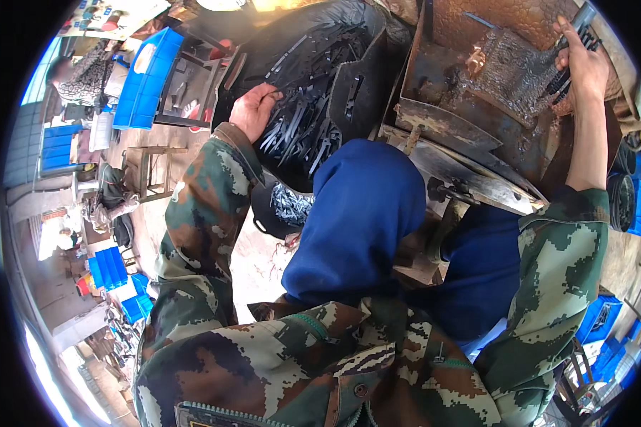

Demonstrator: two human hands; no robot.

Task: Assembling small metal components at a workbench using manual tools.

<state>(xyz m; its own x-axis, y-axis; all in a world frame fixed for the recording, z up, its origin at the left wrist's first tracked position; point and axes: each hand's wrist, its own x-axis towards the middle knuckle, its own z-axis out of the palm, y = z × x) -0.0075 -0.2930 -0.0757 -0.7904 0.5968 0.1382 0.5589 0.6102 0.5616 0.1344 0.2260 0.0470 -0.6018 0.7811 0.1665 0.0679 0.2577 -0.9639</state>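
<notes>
Metal strips (303, 119) — smooth, glossy (trousers (363, 213) of matt cloth)

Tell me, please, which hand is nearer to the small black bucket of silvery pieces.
Left. The left hand is at the black tub of dark metal pieces, above the bucket in the picture; the right hand is farther away, right of the rusty tray.

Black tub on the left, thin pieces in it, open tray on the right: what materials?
Black tub: probably rubber or plastic; satin black, thick curving wall.
Thin pieces: likely metal; dark, with silvery glints.
Tray: likely sheet steel; thin edges, rust-brown staining, wet sheen inside.
</notes>
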